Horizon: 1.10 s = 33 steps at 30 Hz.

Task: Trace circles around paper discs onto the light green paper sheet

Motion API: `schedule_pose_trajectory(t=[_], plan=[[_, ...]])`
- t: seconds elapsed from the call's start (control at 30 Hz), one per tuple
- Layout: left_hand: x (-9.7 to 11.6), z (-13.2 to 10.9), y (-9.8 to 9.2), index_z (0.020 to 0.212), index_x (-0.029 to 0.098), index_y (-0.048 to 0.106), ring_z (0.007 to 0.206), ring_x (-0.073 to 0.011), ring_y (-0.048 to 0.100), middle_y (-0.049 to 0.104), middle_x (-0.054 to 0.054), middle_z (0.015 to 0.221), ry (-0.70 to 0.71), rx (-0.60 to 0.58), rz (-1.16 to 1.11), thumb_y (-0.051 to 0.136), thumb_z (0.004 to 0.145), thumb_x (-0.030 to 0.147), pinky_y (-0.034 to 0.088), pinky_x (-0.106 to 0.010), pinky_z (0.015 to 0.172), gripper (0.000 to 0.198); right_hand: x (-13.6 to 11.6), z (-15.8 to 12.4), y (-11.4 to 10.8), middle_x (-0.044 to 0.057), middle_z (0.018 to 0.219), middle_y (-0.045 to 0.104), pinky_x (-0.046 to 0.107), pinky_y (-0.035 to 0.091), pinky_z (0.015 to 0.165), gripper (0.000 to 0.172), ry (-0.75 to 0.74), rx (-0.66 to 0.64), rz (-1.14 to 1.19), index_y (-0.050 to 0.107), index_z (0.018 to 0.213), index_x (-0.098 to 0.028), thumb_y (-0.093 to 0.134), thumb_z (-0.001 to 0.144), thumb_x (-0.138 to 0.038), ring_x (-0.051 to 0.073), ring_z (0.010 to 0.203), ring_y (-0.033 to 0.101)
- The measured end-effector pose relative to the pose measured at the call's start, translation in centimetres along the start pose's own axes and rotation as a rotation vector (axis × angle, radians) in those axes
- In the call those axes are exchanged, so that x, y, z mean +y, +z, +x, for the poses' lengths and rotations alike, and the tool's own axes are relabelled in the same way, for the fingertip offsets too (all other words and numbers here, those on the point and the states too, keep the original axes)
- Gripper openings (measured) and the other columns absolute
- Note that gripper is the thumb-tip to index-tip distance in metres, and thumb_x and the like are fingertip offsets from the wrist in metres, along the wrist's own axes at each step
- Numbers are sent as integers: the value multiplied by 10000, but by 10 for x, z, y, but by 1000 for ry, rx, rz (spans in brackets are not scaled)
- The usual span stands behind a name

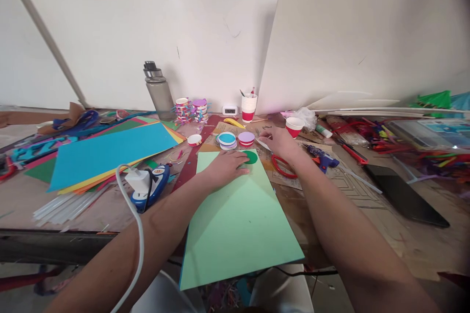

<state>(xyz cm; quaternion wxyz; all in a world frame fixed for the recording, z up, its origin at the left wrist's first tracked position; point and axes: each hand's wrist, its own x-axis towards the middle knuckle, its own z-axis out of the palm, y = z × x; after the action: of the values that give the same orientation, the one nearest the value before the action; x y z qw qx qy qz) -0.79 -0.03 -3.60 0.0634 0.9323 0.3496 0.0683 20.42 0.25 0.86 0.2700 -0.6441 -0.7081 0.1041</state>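
A light green sheet of paper (235,215) lies in front of me on the table. My left hand (225,166) rests flat on its far end, fingers touching a dark green round disc (251,157). My right hand (279,141) reaches past the sheet's far right corner, fingers curled near a white strip, just short of a red and white paper cup (294,126). Red-handled scissors (282,168) lie under my right wrist. Whether the right hand grips anything is hidden.
Round blue and purple discs (235,139) lie beyond the sheet. A stack of coloured paper (110,154) sits left, with a blue glue gun (152,183) and white charger (138,180). Another glue gun (323,157), a black tablet (404,195), a bottle (158,90) and stacked cups (248,106) stand around.
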Motion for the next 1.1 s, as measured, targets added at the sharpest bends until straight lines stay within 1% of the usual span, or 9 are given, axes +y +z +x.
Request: schedule_pose_trajectory(t=[0.1,0.27,0.47,0.57,0.67,0.8,0.87,0.97,1.1], plan=[[1,0,2,1320,247,589,1358,-241,463,538,-41,1463,-18,16,12,447,992,465,311,-404,1116,418,1,0,-1,64,986,751,276,463,782,182,-9,30,13,762,920,-167,594,885,-229,189,878,655],[4,0,6,1338,236,570,1368,-241,446,540,-42,1462,-37,34,8,422,1004,447,295,-425,1116,421,-1,0,-2,69,981,754,278,463,793,196,-53,20,-11,761,924,-156,571,888,-184,187,853,655],[5,0,7,1311,240,594,1352,-229,466,564,-51,1439,-40,54,8,433,1007,417,302,-420,1109,387,0,3,3,61,937,760,262,450,735,168,-55,-11,-26,759,883,-173,594,877,-204,189,846,656],[4,-1,7,1301,247,602,1330,-227,485,584,-46,1417,-36,73,5,428,1007,428,308,-418,1103,386,4,5,3,49,910,759,255,432,706,165,-69,11,1,753,854,-174,591,868,-199,179,818,648],[4,-1,7,1299,251,598,1320,-230,493,592,-45,1407,-31,83,4,422,1006,444,313,-417,1095,393,8,6,-2,49,853,749,259,423,692,189,-62,129,46,741,815,-159,569,869,-217,168,759,630],[5,-2,7,1370,259,534,1316,-245,497,584,-62,1413,-47,82,14,418,1002,468,327,-430,1077,439,11,7,-15,58,826,737,275,452,725,215,3,410,197,723,847,-145,549,865,-269,172,743,623],[5,-2,7,1395,268,512,1327,-248,488,569,-61,1429,-50,78,16,406,1002,481,330,-436,1074,459,12,7,-21,64,818,727,284,469,738,235,24,524,298,705,845,-147,538,865,-310,180,751,627],[3,-1,7,1358,273,557,1347,-242,469,560,-44,1441,-39,69,11,366,1012,487,321,-436,1084,449,16,9,-29,66,819,707,284,485,731,240,53,646,456,665,865,-155,509,861,-337,177,753,632],[3,-1,5,1346,271,573,1348,-250,462,567,-43,1435,-55,66,9,369,1011,471,323,-442,1085,441,25,14,-36,57,885,690,259,487,688,240,113,743,641,610,989,-164,469,828,-274,158,778,643]])
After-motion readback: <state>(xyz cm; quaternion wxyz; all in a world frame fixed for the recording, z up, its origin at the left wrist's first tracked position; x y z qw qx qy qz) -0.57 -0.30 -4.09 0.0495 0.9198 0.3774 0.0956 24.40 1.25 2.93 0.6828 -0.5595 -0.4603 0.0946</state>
